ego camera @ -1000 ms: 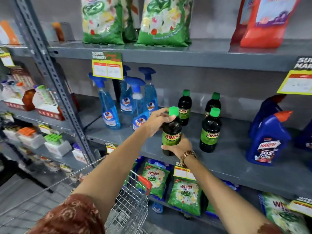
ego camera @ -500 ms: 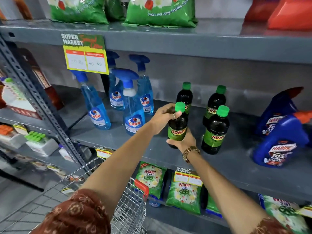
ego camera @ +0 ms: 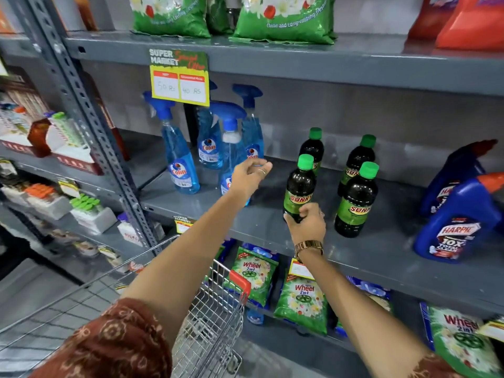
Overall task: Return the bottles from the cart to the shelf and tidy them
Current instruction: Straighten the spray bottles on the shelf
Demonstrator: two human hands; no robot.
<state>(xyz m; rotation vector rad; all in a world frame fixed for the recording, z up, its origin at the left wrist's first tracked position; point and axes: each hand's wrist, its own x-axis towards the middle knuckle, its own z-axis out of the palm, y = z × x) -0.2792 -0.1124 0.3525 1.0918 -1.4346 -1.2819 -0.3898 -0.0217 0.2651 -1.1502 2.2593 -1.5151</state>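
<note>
On the grey metal shelf (ego camera: pixel 272 227), near its front edge, stood the dark plastic bottle with a green cap and green SUNNY label (ego camera: pixel 299 188), upright, its base wrapped by the right hand (ego camera: pixel 306 225). The left hand (ego camera: pixel 249 177) hovered apart from it, fingers loosely curled on nothing, just in front of the blue Colin spray bottles (ego camera: pixel 180 159). To finish the step well, the right hand would likely need to nudge the bottle level with the three matching dark bottles (ego camera: pixel 356 200) beside and behind it, label forward, before letting go. The sprays on the left and the blue Harpic bottles (ego camera: pixel 454 222) on the right hemmed the row, so any push had to be small. The wire shopping cart (ego camera: pixel 212 323) waited below; its contents could not be seen.
</note>
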